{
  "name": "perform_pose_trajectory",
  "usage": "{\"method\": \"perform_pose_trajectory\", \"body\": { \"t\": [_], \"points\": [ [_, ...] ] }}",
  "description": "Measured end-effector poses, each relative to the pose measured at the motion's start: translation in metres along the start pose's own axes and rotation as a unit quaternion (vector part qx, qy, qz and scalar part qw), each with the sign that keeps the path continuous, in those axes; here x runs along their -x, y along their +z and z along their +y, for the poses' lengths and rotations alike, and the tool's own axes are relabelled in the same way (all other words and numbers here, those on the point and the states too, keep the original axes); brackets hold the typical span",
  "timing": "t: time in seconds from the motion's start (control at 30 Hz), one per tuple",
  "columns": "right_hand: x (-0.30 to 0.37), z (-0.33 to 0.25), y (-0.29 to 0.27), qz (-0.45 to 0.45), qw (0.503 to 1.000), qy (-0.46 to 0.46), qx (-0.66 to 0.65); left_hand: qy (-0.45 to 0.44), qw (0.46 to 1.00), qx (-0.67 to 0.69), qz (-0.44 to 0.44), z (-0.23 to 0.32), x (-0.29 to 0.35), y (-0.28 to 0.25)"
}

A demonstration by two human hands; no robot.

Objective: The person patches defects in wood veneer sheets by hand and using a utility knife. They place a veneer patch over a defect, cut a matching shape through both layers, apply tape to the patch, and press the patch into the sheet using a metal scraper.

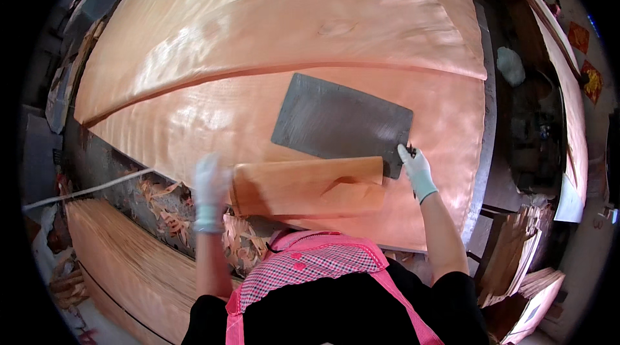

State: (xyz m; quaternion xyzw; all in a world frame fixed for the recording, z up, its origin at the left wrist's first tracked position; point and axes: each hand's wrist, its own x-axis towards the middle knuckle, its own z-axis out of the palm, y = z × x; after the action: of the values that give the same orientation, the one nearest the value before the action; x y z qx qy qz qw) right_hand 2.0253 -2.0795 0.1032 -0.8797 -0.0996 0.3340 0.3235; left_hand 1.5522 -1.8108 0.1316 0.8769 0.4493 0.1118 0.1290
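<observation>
My right hand point(420, 174), in a white glove, is closed at the lower right corner of a dark grey rectangular plate point(342, 119). Small dark bits show at its fingers and below its palm, but what it grips is not clear. The plate lies flat on a wide sheet of pale orange wood veneer point(445, 132). A smaller, folded or curled veneer piece point(310, 187) lies nearer to me and overlaps the plate's near edge. Just left of that piece is my left hand point(212, 183), also gloved and smeared by motion, so its fingers cannot be read.
Another large veneer sheet point(290, 28) covers the table's far part. A thick veneer stack point(135, 261) stands at the near left, with curled scraps point(171, 219) beside it. A white cord point(90, 188) runs at left. More stacked wood point(510, 251) stands at the near right.
</observation>
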Motion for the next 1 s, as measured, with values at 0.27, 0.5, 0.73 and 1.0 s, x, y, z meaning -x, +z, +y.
{"method": "perform_pose_trajectory", "body": {
  "t": [0.27, 0.5, 0.73, 1.0],
  "points": [
    [0.02, -0.019, 0.006, 0.0, 0.972, -0.037, -0.232, 0.199, 0.978, -0.025, -0.056, 0.096, -0.021, 0.032],
    [0.064, 0.012, -0.017, 0.071, 0.867, 0.002, -0.493, 0.166, 0.977, -0.069, 0.117, 0.039, -0.067, -0.046],
    [0.136, 0.079, -0.05, 0.114, 0.763, 0.015, -0.637, 0.159, 0.971, 0.08, 0.159, 0.089, -0.043, -0.019],
    [0.188, 0.138, -0.048, 0.235, 0.738, 0.041, -0.631, 0.348, 0.917, 0.16, -0.107, 0.147, 0.07, 0.092]
  ]
}}
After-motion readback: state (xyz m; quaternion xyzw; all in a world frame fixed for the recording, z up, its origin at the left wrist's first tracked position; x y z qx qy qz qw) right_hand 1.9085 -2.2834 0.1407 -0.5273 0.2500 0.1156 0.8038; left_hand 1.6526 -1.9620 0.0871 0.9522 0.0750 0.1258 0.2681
